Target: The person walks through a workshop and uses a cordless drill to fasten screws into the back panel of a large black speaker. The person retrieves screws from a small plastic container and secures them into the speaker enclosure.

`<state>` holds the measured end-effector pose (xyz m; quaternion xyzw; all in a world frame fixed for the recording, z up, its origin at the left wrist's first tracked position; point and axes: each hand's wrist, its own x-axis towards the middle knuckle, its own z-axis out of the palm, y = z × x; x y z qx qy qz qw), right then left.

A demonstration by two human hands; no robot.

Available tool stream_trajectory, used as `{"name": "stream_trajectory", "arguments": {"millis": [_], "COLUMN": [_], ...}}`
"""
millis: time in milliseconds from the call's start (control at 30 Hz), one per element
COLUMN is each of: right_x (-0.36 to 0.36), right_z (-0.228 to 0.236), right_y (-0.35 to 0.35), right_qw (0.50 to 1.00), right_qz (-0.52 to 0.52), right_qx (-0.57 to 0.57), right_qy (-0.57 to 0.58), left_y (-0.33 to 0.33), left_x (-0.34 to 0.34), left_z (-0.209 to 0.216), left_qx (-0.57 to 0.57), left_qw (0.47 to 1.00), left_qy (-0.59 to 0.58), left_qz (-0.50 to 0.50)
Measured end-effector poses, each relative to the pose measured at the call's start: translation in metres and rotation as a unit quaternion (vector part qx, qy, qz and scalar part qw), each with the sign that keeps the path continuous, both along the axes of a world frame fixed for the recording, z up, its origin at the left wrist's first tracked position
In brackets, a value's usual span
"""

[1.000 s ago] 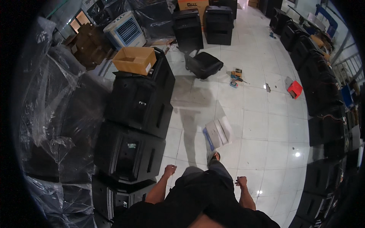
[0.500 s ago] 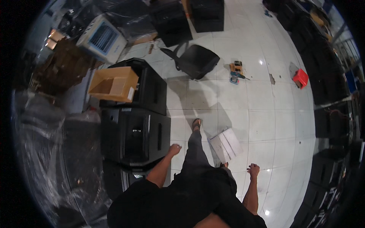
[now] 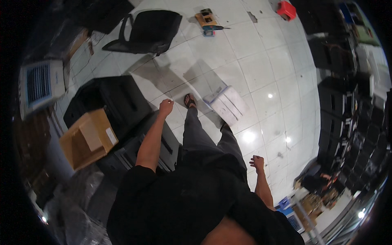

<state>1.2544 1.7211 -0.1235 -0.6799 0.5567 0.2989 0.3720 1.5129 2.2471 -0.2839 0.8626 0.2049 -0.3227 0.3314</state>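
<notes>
My left hand [image 3: 166, 108] hangs over the floor beside the black cabinets [image 3: 113, 98], touching none of them. Its fingers are curled together, and whether something small is in them I cannot make out. Out to my right side, my right hand [image 3: 257, 162] hangs above the tiles with its fingers loosely bent and apart, nothing in them. A low white stool-like block [image 3: 229, 105] with dark slots across its top stands in front of my right foot. On the cabinets to my left sits an open cardboard box [image 3: 109, 136].
A black chair [image 3: 157, 30] lies ahead on the tiled floor. Beyond it are a power drill [image 3: 212, 28] and a red plastic container [image 3: 286, 11]. An air cooler [image 3: 43, 86] stands at the left. Black cabinets [image 3: 331, 104] line the right; another person [image 3: 314, 180] is at lower right.
My view has turned right, and I have stepped forward, so the chair, drill and cabinets shift in the picture. My left arm has swung forward. Another person has come into view.
</notes>
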Motion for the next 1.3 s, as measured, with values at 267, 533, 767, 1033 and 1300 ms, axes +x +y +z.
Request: {"name": "stream_trajectory", "arguments": {"millis": [267, 533, 767, 1033, 1300], "right_x": [-0.008, 0.168, 0.351, 0.405, 0.502], "right_z": [-0.010, -0.147, -0.387, -0.360, -0.155], "right_y": [0.042, 0.040, 0.012, 0.016, 0.074], "right_qw": [0.998, 0.922, 0.856, 0.902, 0.888], "right_qz": [0.040, 0.388, 0.458, 0.418, 0.429], "right_qx": [-0.016, 0.004, -0.128, 0.067, 0.081], "right_qy": [0.044, -0.015, -0.203, -0.084, -0.143], "left_y": [-0.049, -0.123, -0.217, -0.264, -0.214], "left_x": [0.046, 0.045, 0.072, 0.077, 0.184], "left_z": [-0.010, -0.079, -0.198, -0.196, 0.012], "left_qx": [-0.038, -0.098, -0.198, -0.281, -0.298], "left_qw": [0.997, 0.994, 0.929, 0.838, 0.853], "left_qy": [0.004, 0.045, 0.185, 0.179, 0.090], "left_qz": [-0.071, -0.026, 0.252, 0.432, 0.419]}}
